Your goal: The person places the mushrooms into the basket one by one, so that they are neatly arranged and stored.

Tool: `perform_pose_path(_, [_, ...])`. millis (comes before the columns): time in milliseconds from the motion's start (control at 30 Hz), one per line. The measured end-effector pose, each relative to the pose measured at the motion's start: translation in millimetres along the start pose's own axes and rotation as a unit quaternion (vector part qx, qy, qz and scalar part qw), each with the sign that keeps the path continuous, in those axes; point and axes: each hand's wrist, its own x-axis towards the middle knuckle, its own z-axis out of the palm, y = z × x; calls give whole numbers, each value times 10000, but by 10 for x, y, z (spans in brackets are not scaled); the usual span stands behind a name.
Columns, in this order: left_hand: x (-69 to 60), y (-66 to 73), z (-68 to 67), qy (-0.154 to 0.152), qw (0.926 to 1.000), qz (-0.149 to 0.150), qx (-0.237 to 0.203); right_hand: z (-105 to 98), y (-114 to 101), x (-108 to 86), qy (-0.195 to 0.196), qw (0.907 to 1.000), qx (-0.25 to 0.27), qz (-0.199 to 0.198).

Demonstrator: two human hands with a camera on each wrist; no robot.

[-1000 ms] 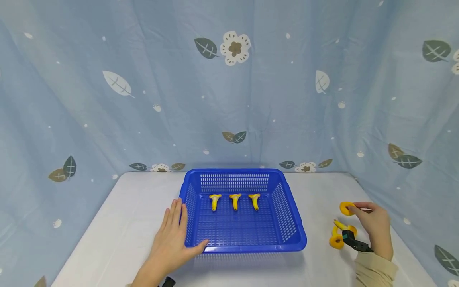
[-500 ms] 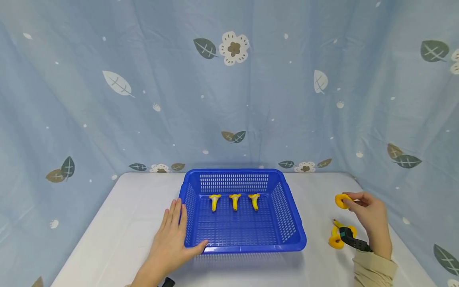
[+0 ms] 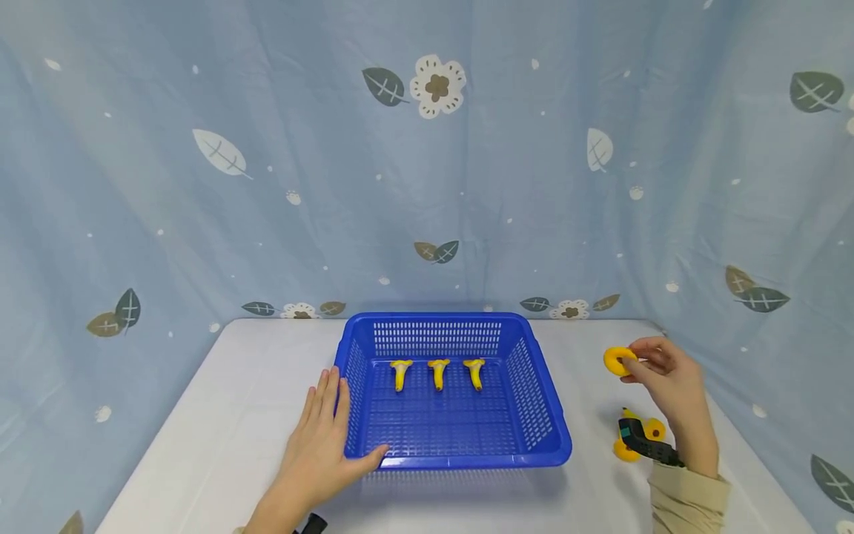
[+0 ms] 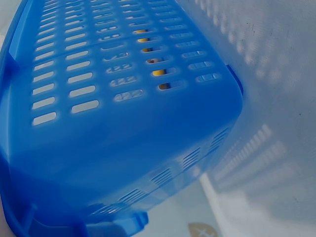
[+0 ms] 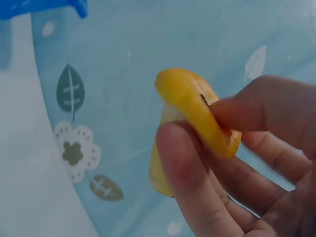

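My right hand (image 3: 670, 378) pinches a yellow toy mushroom (image 5: 190, 101) between thumb and fingers, raised over the table to the right of the basket. Its ring-like cap faces outward and its pale stem is partly behind the thumb in the right wrist view. Along the left wall of the blue plastic basket (image 3: 460, 463) rests my left hand (image 3: 316, 452), with straight fingers at the side rim and the thumb over the front rim. Inside the basket, three yellow mushrooms lie in a row near the back: a left one (image 3: 399, 375), a middle one (image 3: 438, 374) and a right one (image 3: 475, 374).
More yellow mushrooms (image 3: 656, 430) lie in a small cluster on the white table (image 3: 267, 386), below my right hand and partly hidden by the black wrist camera (image 3: 643, 441). A blue patterned curtain (image 3: 507, 185) hangs behind and beside the table.
My right hand has moved left and somewhat farther from me with the mushroom in its grip. The left hand, the basket and the mushrooms inside it have stayed in place.
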Motion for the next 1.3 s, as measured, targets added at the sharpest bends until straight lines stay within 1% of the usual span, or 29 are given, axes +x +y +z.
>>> perform_pose_path(100, [5, -3, -2, 34, 10000, 27, 50, 47, -25, 11, -184, 9992, 166, -327])
perform_pose_path(167, [6, -3, -3, 43, 10000, 25, 59, 81, -51, 18, -330, 9981, 285, -440])
perform_pose_path(300, [9, 6, -1, 24, 10000, 9, -4, 144, -134, 26, -505, 9963, 558, -406])
perform_pose_path(433, [7, 13, -6, 0, 10000, -18, -12, 191, -233, 18, -662, 9936, 873, -276])
perform_pose_path(500, [7, 16, -10, -4, 10000, -19, 1, 210, -276, 10, -762, 9929, 863, -291])
perform_pose_path(600, [11, 20, -13, 11, 10000, -14, -2, 239, -320, 9, -904, 9922, 745, -426])
perform_pose_path(733, [17, 22, -13, 8, 10000, -15, 28, 293, -342, 22, -988, 9917, 573, -591])
perform_pose_path(867, [12, 13, -10, 30, 10000, 2, 22, 355, -354, 29, -971, 9913, 654, -596])
perform_pose_path(1033, [0, 5, -4, 54, 10000, 11, -17, 432, -378, 30, -1005, 9914, 534, -653])
perform_pose_path(1167, [2, 11, -4, 58, 10000, 13, -22, 470, -410, 26, -1105, 9907, 443, -658])
perform_pose_path(1300, [13, 17, -8, 39, 10000, 4, -10, 495, -467, 26, -1163, 9893, 424, -774])
